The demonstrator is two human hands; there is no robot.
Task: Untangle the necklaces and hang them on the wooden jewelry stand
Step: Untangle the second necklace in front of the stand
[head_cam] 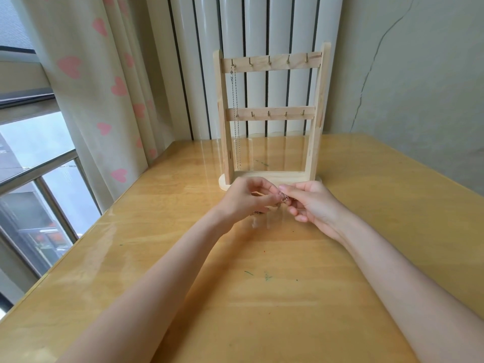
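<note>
A: Hands?
B: Left hand (246, 199) and right hand (309, 203) are together above the glossy yellow wooden table (262, 297), just in front of the stand base. Both sets of fingers are curled, pinching a thin silver chain necklace (283, 197) between them. A blurred bit hangs below the left fingers; can't tell what it is.

A: Stand?
B: The pale wooden jewelry stand with two hook rails (271, 116) is upright at the far side of the table, before a white ribbed radiator (262, 27).

A: Anything hung?
B: One long silver bead chain (235, 113) hangs from the leftmost top hook, down almost to the base.

A: Surroundings?
B: A cream curtain with pink hearts (104, 87) and a window (34, 153) on the left.
</note>
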